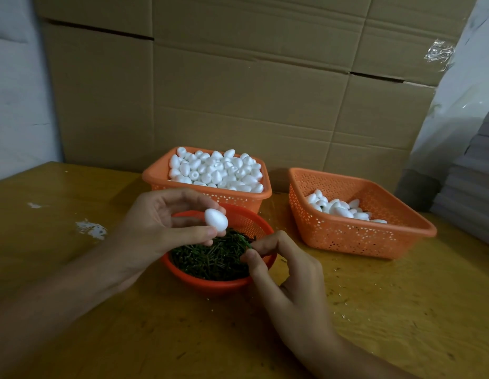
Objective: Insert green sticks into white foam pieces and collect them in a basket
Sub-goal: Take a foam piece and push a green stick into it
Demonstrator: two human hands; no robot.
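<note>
thin green stick point(249, 245) is mostly hidden, pinched by right hand point(288, 272); left hand point(158, 225) grips white egg-shaped foam piece point(216, 219) just up-left of it

We see egg-shaped foam piece point(216, 219) above round red basket point(207, 283) of green sticks point(210, 259); orange basket point(347, 237) at right holds few pieces.

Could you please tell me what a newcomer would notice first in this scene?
Most likely the white foam piece held up in the left hand, above a round red bowl of green sticks at the table's centre, where the right hand pinches one green stick. Behind it, an orange basket heaped with foam pieces stands out, with a second orange basket, holding only a few, to its right.
</note>
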